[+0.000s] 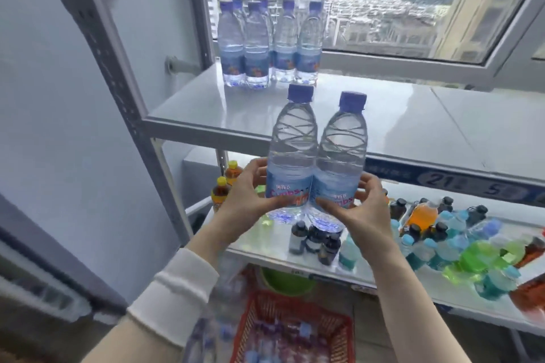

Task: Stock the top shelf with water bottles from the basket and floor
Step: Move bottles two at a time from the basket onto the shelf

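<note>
top shelf (383, 127) front bare — bottles (265, 47) back-left

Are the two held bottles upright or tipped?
Upright, caps on top. Left hand grips the left bottle, right hand the right bottle, which leans slightly.

The gripped bottles (290, 141) are clear, criss-cross ribbed, with blue caps and labels; below the grip — a red mesh basket (339, 333).

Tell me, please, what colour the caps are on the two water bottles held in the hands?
Purple-blue caps on both, clearest in the head view.
</note>
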